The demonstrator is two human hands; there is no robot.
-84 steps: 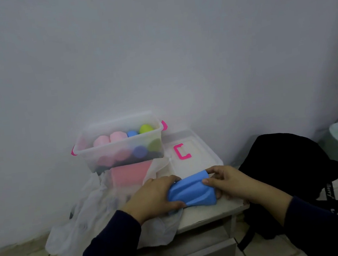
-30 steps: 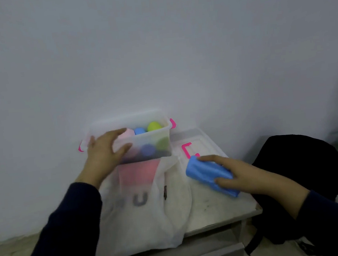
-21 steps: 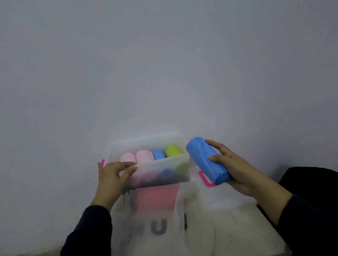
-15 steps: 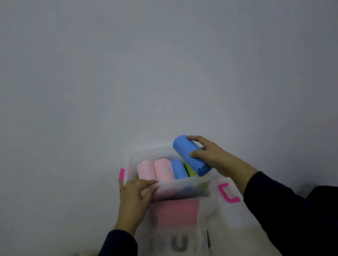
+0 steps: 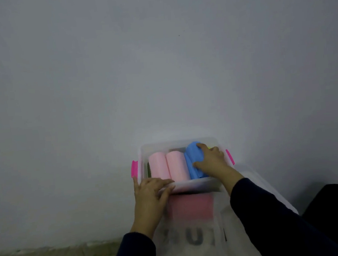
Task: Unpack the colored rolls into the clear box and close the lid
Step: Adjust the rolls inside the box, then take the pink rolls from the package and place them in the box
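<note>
Carried over from the bench, the blue roll [image 5: 194, 162] is gripped inside the clear box [image 5: 192, 184] by the right hand [image 5: 210, 162]; left hand [image 5: 149, 193] fingers grasp its rim.

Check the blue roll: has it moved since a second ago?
Yes. The blue roll went from the tabletop beside the clear box up and into it, right of the pink rolls, with the right hand gripping it.
</note>
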